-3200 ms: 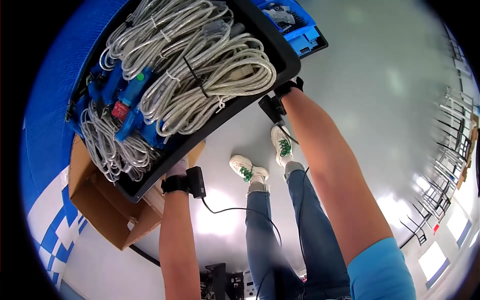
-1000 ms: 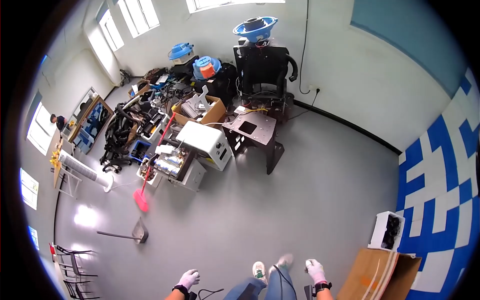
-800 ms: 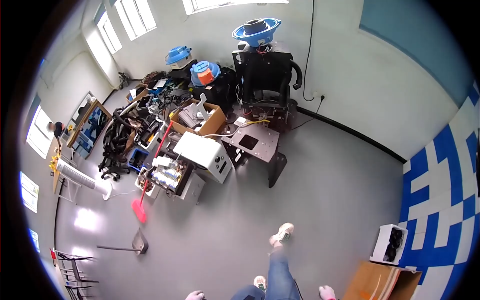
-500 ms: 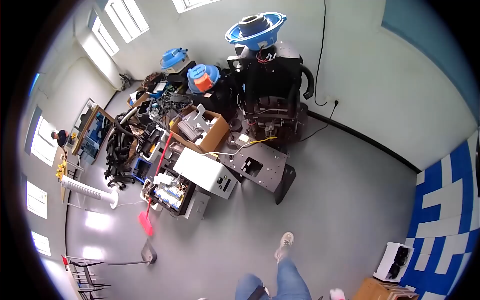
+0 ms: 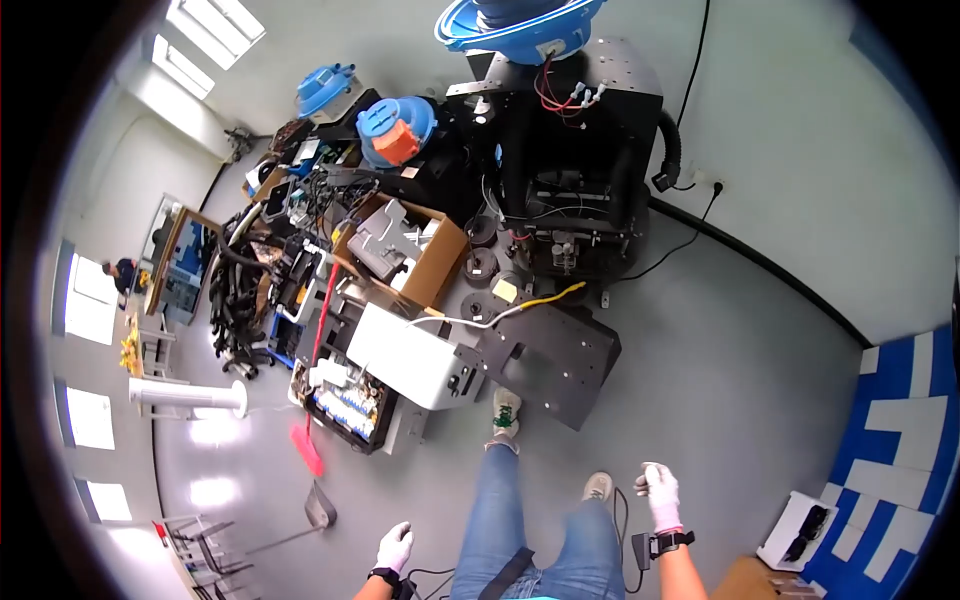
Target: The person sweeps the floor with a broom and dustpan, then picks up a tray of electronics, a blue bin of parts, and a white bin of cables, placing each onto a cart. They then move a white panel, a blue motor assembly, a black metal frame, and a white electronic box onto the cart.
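Note:
My left hand (image 5: 396,548), in a white glove with a dark band at the wrist, hangs low at the bottom of the view, beside my left leg. It is empty, its fingers loosely bent. My right hand (image 5: 659,496), also white-gloved, is raised over the floor to the right of my right leg. It holds nothing, and its fingers are loosely curled and a little apart. Neither hand touches anything. Ahead of my feet are a dark metal panel with holes (image 5: 552,362) and a white box-shaped housing (image 5: 404,352), the nearest large things.
A black machine (image 5: 570,200) carries a blue bowl-shaped top (image 5: 530,38). To the left are a cardboard box of parts (image 5: 440,262), an open electronics case (image 5: 350,412), a red broom (image 5: 308,450) and a dustpan (image 5: 320,508). A white bin (image 5: 797,532) stands right. A cable trails from the wall socket (image 5: 716,188).
I have stepped forward, so the machine and the metal panel look closer. Both gloved hands have come up into view, along with my other foot.

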Demonstrator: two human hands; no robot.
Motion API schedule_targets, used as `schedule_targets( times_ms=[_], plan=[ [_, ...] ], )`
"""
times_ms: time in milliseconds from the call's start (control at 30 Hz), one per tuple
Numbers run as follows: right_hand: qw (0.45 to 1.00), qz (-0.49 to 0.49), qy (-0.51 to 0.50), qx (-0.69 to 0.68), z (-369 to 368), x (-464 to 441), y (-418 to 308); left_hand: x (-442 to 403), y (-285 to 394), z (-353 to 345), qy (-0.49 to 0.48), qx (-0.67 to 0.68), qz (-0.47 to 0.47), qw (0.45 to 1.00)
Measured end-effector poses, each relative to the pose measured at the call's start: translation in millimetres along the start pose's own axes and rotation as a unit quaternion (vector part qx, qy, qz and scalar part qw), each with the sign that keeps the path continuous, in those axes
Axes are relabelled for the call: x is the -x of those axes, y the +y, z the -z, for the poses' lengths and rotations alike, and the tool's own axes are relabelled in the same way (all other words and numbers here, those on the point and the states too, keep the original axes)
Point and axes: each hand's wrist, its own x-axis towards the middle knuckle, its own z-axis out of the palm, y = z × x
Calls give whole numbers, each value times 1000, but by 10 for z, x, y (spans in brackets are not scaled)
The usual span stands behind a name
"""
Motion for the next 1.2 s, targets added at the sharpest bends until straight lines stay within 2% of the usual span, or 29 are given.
schedule_targets(
  times_ms=[67, 100, 133, 200, 267, 333, 400, 467, 600, 700, 733, 800, 900, 1000, 1033, 1133, 1167, 1200],
  plan=[
    [999, 29, 4, 43, -532, -188, 44, -496, 546, 209, 20, 19, -68, 997],
    [999, -37, -2, -7, -871, -120, -314, -772, 810, 282, 10, 31, -88, 996],
    [997, -66, -12, -31, -1118, -236, -250, -1092, 1102, 351, -3, 43, -110, 993],
    [996, -57, -15, -65, -1660, -352, -454, -1842, 1551, 383, -39, 26, -205, 978],
    [985, -108, -2, -132, -2156, -554, -495, -2375, 2348, 436, -90, -152, -278, 944],
    [972, -146, 21, -181, -2602, -794, -494, -2886, 2750, 194, -107, -168, -283, 938],
    [950, -187, 43, -246, -2934, -1034, -505, -3255, 3256, -102, -134, -113, -423, 889],
    [922, -210, 88, -312, -3157, -1219, -517, -3431, 3721, -356, -70, -192, -521, 829],
    [862, -238, 156, -420, -3333, -1473, -496, -3532, 4007, -883, -80, -159, -495, 851],
    [827, -281, 186, -450, -3391, -1636, -521, -3618, 3995, -1148, -38, -193, -453, 870],
    [811, -297, 200, -462, -3381, -1688, -537, -3615, 4039, -1152, -48, -198, -440, 875],
    [795, -290, 189, -499, -3405, -1771, -545, -3643, 4054, -1163, -52, -214, -492, 842],
    [770, -298, 175, -536, -3490, -2038, -402, -3713, 4054, -1109, -92, -196, -449, 867],
    [777, -328, 227, -487, -3569, -2185, -398, -3743, 4136, -961, -106, -179, -377, 903],
    [783, -327, 251, -465, -3563, -2159, -563, -3811, 4175, -876, -120, -198, -383, 894],
    [743, -273, 342, -506, -3634, -2186, -696, -4004, 4304, -734, -104, -152, -377, 908],
    [711, -281, 348, -542, -3647, -2226, -657, -4037, 4379, -685, -104, -135, -389, 905],
    [695, -268, 337, -576, -3658, -2252, -592, -4045, 4451, -612, -140, -141, -359, 912]
  ],
)
